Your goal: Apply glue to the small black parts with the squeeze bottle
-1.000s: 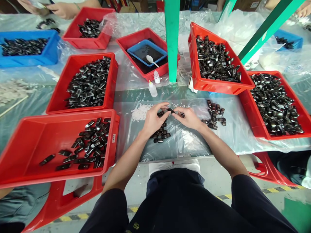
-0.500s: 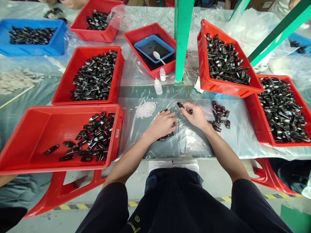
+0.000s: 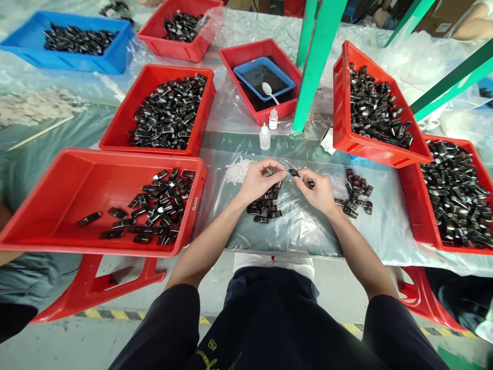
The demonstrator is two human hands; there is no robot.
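Observation:
My right hand [image 3: 319, 194] grips a small glossy black piece [image 3: 294, 172] between thumb and fingers. A second dark piece [image 3: 310, 182] shows among its curled fingers. My left hand [image 3: 257, 181] is closed in a pinch, its fingertips beside the end of the black piece; whatever they hold is too small to make out. Below my left hand lies a cluster of similar black pieces [image 3: 265, 210]. A heap of small white bits [image 3: 238, 170] sits beside it, partly covered by the hand. To the right of my right hand is another loose group of black pieces [image 3: 356, 186].
Red bins of black pieces stand at left [image 3: 82, 205], back left [image 3: 127, 110], and right [image 3: 414, 205]. A tilted red bin [image 3: 379, 146] rests on the right one. Behind my hands are a dropper bottle [image 3: 264, 139], a small vial [image 3: 273, 121] and a green post [image 3: 318, 67].
My left hand has lifted from the black cluster and moved right and up to the piece in my right hand, fingertips now pinched. The whole view has shifted slightly.

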